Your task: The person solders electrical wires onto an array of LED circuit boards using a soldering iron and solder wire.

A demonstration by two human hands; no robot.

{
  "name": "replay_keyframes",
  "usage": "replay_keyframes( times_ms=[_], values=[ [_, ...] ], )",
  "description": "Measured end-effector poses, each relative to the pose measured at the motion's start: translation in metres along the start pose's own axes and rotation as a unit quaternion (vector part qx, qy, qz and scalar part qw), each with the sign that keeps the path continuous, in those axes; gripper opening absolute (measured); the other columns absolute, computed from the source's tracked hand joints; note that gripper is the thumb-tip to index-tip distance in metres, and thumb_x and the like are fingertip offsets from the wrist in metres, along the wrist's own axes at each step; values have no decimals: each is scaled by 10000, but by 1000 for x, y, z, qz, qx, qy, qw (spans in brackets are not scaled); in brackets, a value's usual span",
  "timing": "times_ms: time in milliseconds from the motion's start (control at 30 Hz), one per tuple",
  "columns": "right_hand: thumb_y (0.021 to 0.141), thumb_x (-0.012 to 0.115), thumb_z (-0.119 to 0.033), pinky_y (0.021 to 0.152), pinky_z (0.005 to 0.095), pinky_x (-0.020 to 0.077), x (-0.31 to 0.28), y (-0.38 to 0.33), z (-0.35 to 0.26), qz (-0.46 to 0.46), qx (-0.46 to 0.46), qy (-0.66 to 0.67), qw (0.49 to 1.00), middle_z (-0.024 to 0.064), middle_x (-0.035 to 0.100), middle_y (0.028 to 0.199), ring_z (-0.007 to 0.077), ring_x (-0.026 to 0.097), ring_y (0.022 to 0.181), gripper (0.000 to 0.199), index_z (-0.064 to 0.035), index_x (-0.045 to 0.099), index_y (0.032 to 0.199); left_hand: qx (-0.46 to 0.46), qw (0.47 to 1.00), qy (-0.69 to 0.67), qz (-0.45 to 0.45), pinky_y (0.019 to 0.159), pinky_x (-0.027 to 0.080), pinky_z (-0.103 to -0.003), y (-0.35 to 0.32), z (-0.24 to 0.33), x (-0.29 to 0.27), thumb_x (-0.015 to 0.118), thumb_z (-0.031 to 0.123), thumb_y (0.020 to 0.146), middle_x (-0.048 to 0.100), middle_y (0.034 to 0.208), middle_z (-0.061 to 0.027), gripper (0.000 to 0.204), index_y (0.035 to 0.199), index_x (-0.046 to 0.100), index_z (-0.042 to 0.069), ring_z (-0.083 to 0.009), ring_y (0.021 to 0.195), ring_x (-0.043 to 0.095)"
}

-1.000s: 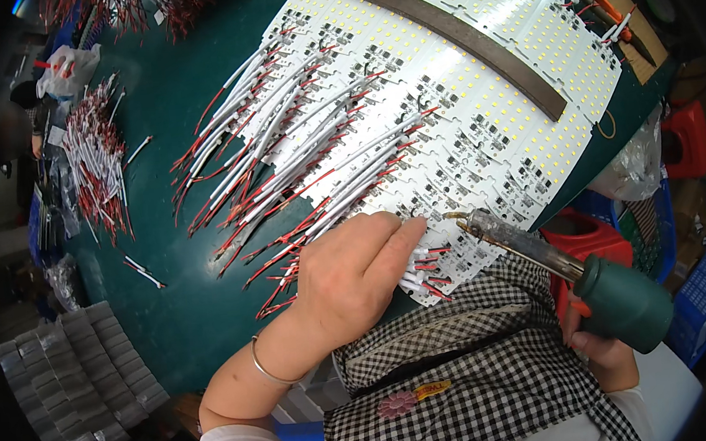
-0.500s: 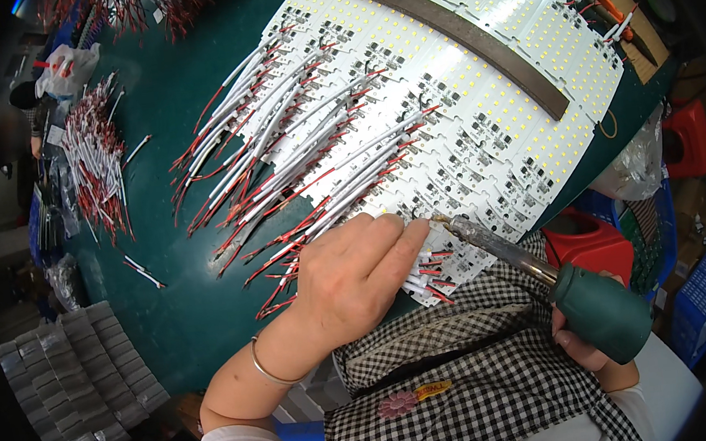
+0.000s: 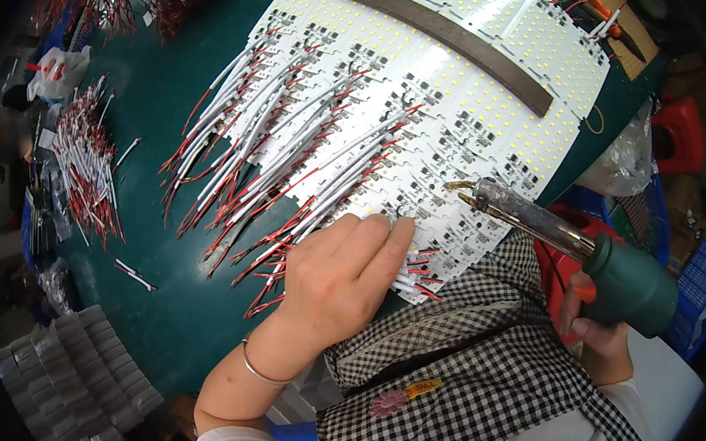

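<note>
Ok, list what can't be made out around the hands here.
Head view only:
- The red and white wire ends under the left hand: covered by its palm.
- Right hand: mostly hidden behind the green-handled soldering iron.
- Whether the iron's tip touches the white LED strip boards: too small to tell.

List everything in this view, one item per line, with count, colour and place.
LED strip boards: many, white, laid side by side across the table centre.
Bar: one, dark brown, lying across the boards.
Lead wires: many, red and white, fanned off the boards' left ends.
Loose wire bundle: one, red and white, far left.
Table: one, dark green.
Silver stacks: several, lower left.
Soldering iron: one, green handle, held at right.
Left hand: pressing wires at the boards' near edge.
Right hand: gripping the iron's handle.
</note>
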State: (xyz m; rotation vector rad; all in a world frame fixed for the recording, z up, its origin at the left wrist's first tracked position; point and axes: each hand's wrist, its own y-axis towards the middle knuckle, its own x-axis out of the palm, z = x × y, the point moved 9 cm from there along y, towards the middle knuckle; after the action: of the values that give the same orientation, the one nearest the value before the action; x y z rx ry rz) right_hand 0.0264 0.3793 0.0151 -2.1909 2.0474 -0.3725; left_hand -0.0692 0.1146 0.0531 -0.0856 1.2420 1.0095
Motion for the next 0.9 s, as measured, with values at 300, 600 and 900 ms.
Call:
replay_keyframes(
  times_ms=[300,600,900],
  values=[
    [785,748,-156,478,262,472,-28,-18,-45,-34,-189,-322,927,87,585,664,158,559,515,632,92,498,1309,-23,999,-28,-15,591,524,-326,1,-6,-4,664,-9,653,664,847,-134,467,1120,684,-26,-263,670,648],
    [775,768,-133,490,252,492,-24,-17,-24,7,-170,-161,972,89,593,682,153,566,514,633,98,499,1300,-85,993,-45,67,608,545,-288,12,-12,-31,649,-129,770,674,786,-105,363,1102,722,-3,-189,680,657],
    [796,836,-334,1034,348,448,-51,-45,35,0,83,-261,962,20,604,1304,206,592,1172,648,-97,587,1345,-64,997,28,16,439,414,-320,8,-8,-10,601,-93,531,599,697,-45,582,1066,760,73,-193,543,565]
  ],
)
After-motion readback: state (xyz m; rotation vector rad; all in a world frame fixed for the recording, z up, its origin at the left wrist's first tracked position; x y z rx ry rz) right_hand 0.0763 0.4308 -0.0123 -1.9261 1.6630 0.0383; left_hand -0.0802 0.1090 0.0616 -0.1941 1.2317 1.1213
